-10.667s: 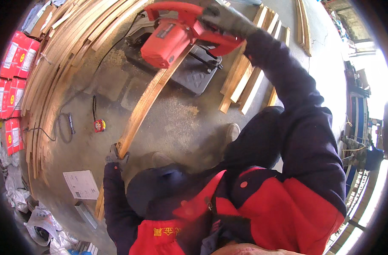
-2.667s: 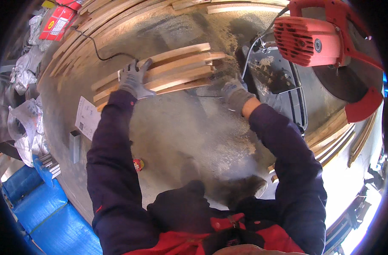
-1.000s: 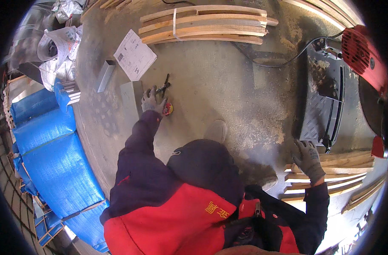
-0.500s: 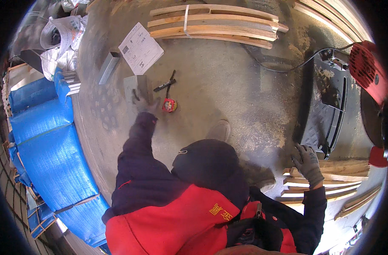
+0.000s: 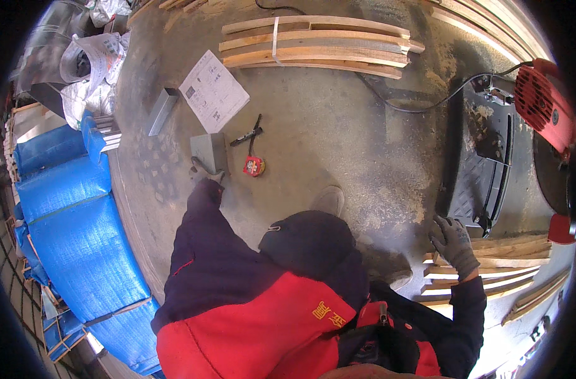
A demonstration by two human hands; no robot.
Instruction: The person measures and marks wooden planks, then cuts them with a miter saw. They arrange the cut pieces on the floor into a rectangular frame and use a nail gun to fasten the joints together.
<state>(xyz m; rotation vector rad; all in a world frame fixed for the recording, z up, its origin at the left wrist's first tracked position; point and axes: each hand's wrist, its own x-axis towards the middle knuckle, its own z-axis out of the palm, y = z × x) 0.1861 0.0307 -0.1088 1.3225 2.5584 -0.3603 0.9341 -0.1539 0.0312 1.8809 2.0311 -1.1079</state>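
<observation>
A short grey box-shaped metal piece (image 5: pixel 209 150) lies on the concrete floor at left of centre. My gloved left hand (image 5: pixel 206 172) is at its near end, its fingers closed about the end's edges; part of the grip is hidden. To the right of the piece lie a red tape measure (image 5: pixel 253 166) and a black marker-like tool (image 5: pixel 246 136), crossed by another dark slim thing. My gloved right hand (image 5: pixel 455 245) rests at the ends of stacked wooden strips (image 5: pixel 509 249), fingers apart and slightly bent, holding nothing I can see.
Beyond the grey piece are a printed paper sheet (image 5: pixel 213 91) and a grey metal channel (image 5: pixel 163 112). A strapped bundle of wooden slats (image 5: pixel 319 45) lies farther off. On the right stands a red cut-off saw (image 5: pixel 540 104) with its cable (image 5: pixel 420 110). Blue-wrapped stacks (image 5: pixel 79 246) line the left.
My left hand has drawn back from over the grey metal piece to its near end, its fingers closing there. My right hand stays by the wooden strips. The view has shifted slightly.
</observation>
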